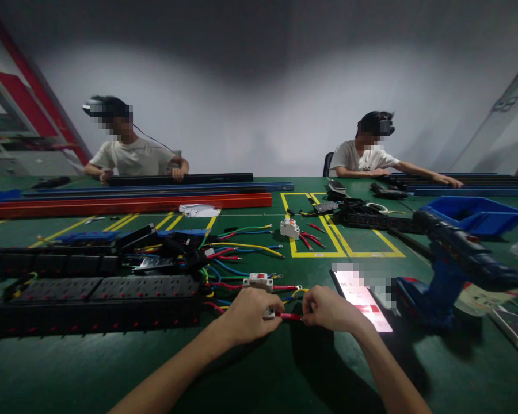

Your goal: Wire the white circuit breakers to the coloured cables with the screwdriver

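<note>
While the left hand (251, 313) grips a white breaker (269, 314), the right hand (328, 309) pinches the red wire (290, 315) beside it.

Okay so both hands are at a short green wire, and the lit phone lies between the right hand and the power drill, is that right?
Not quite: the short wire at the left hand and right hand is red, not green, as the head view shows. The lit phone does lie between the right hand and the power drill.
</note>
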A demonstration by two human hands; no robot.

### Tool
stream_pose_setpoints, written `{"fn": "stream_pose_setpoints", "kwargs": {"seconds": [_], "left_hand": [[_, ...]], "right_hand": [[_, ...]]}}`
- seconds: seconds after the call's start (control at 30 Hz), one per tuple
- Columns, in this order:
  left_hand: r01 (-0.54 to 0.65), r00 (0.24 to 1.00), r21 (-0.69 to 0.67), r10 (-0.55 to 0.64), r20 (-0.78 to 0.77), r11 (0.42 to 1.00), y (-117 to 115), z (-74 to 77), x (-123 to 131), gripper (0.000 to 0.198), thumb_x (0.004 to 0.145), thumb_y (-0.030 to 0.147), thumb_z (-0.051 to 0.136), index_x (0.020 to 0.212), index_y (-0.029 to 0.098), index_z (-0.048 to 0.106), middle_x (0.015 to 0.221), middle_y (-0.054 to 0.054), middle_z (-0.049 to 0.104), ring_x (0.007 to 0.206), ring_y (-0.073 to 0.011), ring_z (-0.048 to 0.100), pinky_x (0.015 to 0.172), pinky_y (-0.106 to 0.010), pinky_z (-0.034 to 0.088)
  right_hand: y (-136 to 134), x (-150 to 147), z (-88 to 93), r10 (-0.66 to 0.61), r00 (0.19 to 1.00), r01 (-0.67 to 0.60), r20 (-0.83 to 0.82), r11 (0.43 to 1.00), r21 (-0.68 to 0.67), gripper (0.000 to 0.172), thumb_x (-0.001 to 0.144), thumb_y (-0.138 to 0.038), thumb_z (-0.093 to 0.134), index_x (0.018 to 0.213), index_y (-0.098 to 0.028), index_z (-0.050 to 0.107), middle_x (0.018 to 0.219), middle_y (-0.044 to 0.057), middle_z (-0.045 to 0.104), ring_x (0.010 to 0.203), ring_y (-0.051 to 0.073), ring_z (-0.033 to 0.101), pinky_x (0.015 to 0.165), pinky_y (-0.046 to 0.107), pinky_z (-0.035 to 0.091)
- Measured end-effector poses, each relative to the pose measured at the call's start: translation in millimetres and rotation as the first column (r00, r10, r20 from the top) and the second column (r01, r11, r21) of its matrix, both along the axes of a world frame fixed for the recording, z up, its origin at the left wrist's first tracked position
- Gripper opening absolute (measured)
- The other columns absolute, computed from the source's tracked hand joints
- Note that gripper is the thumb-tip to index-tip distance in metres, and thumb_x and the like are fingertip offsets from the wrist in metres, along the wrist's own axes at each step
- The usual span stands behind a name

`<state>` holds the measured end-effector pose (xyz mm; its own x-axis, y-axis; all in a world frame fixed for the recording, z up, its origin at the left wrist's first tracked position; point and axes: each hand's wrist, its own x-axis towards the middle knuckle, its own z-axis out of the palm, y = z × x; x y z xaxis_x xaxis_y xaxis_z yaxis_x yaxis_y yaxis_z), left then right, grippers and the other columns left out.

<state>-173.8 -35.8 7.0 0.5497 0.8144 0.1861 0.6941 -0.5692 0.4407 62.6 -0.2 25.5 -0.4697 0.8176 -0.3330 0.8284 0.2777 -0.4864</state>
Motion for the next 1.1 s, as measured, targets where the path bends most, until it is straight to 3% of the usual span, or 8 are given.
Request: {"fn": "stream_pose_setpoints", "kwargs": {"seconds": [0.57,0.9,1.1], "left_hand": [[0.007,1.000,-0.017,-0.007,0.007,1.000,-2.3,5.7,-0.5,0.014,0.083,0.030,0.067,0.094,0.024,0.073,0.092,0.000,0.075,0.086,-0.0203,0.068,0.075,-0.029,0.046],[0.001,1.000,-0.012,0.000,0.005,1.000,-1.5,0.7,-2.6,0.018,0.081,0.037,0.071,0.095,0.025,0.072,0.092,-0.001,0.074,0.086,-0.0206,0.067,0.074,-0.029,0.045],[0.008,1.000,-0.005,-0.008,0.009,1.000,-1.1,0.3,-3.1,0.014,0.083,0.031,0.067,0.095,0.024,0.072,0.092,-0.001,0.074,0.087,-0.0200,0.067,0.076,-0.028,0.044]], "right_hand": [[0.4,-0.2,5.1,0.080,0.996,-0.080,-0.050,0.997,0.001,0.017,0.070,-0.020,0.069,0.086,-0.021,0.074,0.068,-0.003,0.055,0.061,0.008,0.045,0.054,0.021,0.026],[-1.8,-3.6,4.3,0.062,0.996,-0.062,-0.066,0.998,0.000,0.021,0.070,-0.019,0.067,0.090,-0.020,0.074,0.067,-0.002,0.056,0.059,0.009,0.047,0.053,0.021,0.026],[-2.8,-2.7,7.3,0.036,0.996,-0.035,-0.083,0.999,0.021,0.020,0.068,-0.020,0.068,0.087,-0.021,0.074,0.066,-0.002,0.057,0.059,0.010,0.049,0.053,0.022,0.028]]}}
